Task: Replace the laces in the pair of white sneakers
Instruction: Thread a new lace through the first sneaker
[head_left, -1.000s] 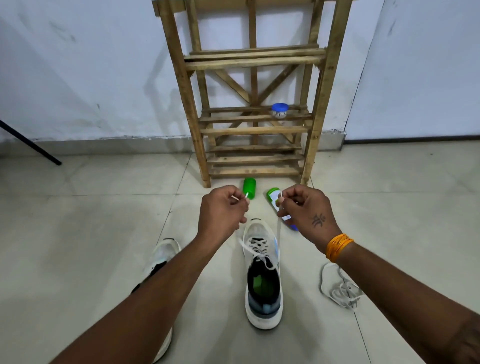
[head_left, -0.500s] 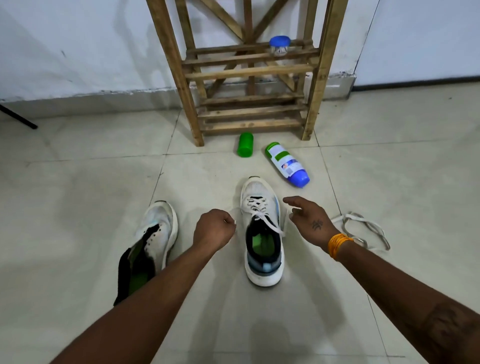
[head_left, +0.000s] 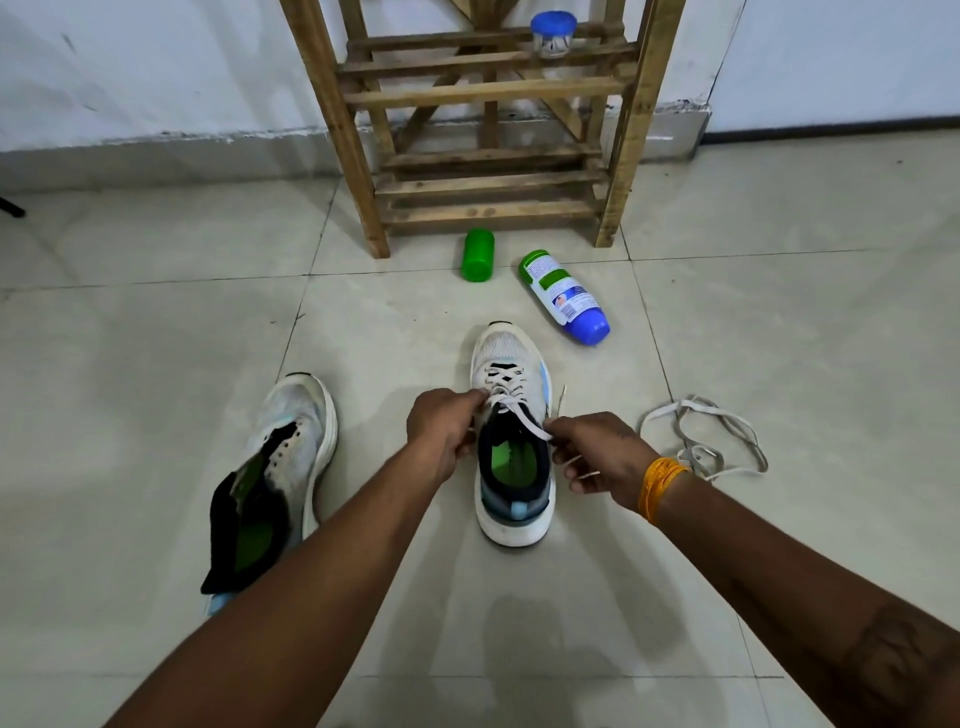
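Note:
A white sneaker (head_left: 511, 358) stands upright on the tiled floor, toe pointing away, with a white lace (head_left: 519, 415) threaded through its lower eyelets. My left hand (head_left: 441, 431) is curled at the shoe's left eyelet edge and pinches the lace there. My right hand (head_left: 597, 457) pinches the other lace end at the shoe's right side. The second white sneaker (head_left: 291, 441) lies tilted to the left with no lace and its tongue flopped open. A loose white lace (head_left: 701, 441) lies in a tangle on the floor to the right.
A wooden rack (head_left: 483, 130) stands against the wall ahead, with a small blue-lidded jar (head_left: 553, 34) on a slat. A green container (head_left: 478, 254) and a blue-and-white bottle (head_left: 566, 299) lie on the floor before it.
Both hands came down from in front of the rack to the sneaker. They now pinch the lace at its eyelets. The view tilted downward.

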